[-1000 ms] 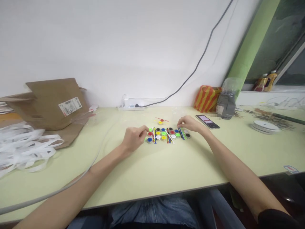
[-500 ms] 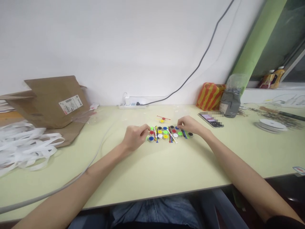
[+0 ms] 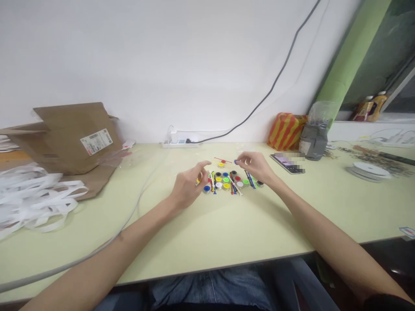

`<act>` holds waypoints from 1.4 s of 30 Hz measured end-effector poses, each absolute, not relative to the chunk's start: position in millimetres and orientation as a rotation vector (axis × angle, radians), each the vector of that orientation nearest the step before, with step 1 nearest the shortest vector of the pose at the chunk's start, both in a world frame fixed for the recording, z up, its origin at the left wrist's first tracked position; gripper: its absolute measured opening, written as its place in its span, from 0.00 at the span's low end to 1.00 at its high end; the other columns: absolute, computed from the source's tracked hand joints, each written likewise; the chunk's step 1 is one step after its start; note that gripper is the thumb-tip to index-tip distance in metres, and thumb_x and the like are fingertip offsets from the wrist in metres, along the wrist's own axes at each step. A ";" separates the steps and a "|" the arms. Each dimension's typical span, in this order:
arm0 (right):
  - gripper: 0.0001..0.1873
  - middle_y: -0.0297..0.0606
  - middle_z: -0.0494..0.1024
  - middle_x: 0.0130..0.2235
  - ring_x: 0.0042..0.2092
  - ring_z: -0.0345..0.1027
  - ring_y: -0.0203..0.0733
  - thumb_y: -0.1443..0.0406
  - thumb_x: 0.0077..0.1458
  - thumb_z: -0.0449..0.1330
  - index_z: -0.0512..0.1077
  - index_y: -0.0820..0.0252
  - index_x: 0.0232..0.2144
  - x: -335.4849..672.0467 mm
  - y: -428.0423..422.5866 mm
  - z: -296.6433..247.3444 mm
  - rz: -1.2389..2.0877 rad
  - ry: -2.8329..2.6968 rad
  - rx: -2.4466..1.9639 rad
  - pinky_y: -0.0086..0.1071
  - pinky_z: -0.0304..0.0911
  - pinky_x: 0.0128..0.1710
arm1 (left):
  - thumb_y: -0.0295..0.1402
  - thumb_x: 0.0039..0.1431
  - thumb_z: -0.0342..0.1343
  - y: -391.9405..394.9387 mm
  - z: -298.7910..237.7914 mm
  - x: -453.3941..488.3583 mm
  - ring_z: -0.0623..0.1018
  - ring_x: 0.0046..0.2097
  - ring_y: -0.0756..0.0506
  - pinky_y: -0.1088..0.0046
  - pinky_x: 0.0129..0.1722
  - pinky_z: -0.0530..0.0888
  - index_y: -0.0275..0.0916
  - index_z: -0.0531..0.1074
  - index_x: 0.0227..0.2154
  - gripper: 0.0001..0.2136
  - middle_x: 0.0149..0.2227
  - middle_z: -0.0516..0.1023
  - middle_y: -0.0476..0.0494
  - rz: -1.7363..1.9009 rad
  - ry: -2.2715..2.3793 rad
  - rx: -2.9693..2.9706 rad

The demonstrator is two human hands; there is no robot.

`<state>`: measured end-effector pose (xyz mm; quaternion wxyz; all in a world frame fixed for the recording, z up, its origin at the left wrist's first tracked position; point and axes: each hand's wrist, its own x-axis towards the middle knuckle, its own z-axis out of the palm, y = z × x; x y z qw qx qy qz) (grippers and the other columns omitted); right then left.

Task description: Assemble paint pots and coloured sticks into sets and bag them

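A cluster of small coloured round caps and thin coloured sticks (image 3: pixel 231 181) lies on the pale green table (image 3: pixel 227 233). My right hand (image 3: pixel 254 166) is raised just above the cluster's right side and pinches a small blue cap (image 3: pixel 236 162) between thumb and fingertips. My left hand (image 3: pixel 189 185) hovers at the cluster's left edge with its fingers spread and nothing in them. A red stick with a yellow cap and a red cap (image 3: pixel 222 163) lies just behind the cluster.
An open cardboard box (image 3: pixel 69 138) and a heap of white strips (image 3: pixel 35 196) sit at the left. A power strip (image 3: pixel 180 142) lies along the wall. A phone (image 3: pixel 287 163), a striped pouch (image 3: pixel 285 129), a grey bag (image 3: pixel 313 138) and a white disc (image 3: pixel 369 169) stand at the right.
My right hand has lifted off the cluster with a blue cap pinched in it. My left hand has let go at the left edge and spread its fingers.
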<state>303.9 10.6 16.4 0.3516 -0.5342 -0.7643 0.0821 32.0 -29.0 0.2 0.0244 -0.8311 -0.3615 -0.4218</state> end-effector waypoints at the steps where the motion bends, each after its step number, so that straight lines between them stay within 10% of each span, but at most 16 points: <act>1: 0.11 0.42 0.82 0.36 0.35 0.73 0.42 0.59 0.58 0.62 0.77 0.61 0.35 294.8 4.1 17.8 0.369 -1.906 -1.236 0.33 0.65 0.36 | 0.34 0.68 0.49 -30.6 0.9 34.4 0.76 0.30 0.52 0.77 0.33 0.70 0.41 0.67 0.57 0.16 0.34 0.79 0.50 -1.328 -1.126 -2.599; 8: 0.19 0.40 0.81 0.33 0.32 0.74 0.41 0.52 0.51 0.68 0.77 0.61 0.35 238.5 -36.1 10.6 1.024 -1.746 -0.799 0.33 0.69 0.33 | 0.39 0.67 0.55 -36.5 0.6 40.5 0.80 0.41 0.46 0.71 0.42 0.73 0.41 0.71 0.51 0.13 0.42 0.81 0.44 -1.319 -0.990 -2.708; 18: 0.18 0.38 0.80 0.34 0.31 0.70 0.39 0.59 0.53 0.65 0.76 0.61 0.45 334.7 19.7 28.6 0.279 -1.928 -1.277 0.32 0.64 0.33 | 0.41 0.68 0.53 -21.6 -2.8 28.7 0.77 0.33 0.47 0.72 0.35 0.69 0.37 0.77 0.45 0.14 0.32 0.79 0.44 -1.113 -1.025 -2.628; 23: 0.03 0.37 0.81 0.30 0.31 0.71 0.40 0.68 0.47 0.64 0.80 0.61 0.26 365.1 37.2 13.2 0.428 -2.351 -1.596 0.30 0.62 0.33 | 0.46 0.69 0.50 -21.0 -2.4 28.8 0.75 0.31 0.48 0.73 0.32 0.67 0.36 0.78 0.38 0.19 0.30 0.76 0.44 -1.034 -1.069 -2.624; 42: 0.05 0.38 0.82 0.31 0.32 0.72 0.40 0.67 0.48 0.64 0.81 0.61 0.28 356.6 31.2 11.7 0.423 -2.454 -1.651 0.28 0.61 0.32 | 0.41 0.67 0.55 -22.8 -4.3 30.4 0.76 0.31 0.49 0.74 0.31 0.66 0.38 0.78 0.40 0.12 0.29 0.78 0.47 -0.970 -1.219 -2.604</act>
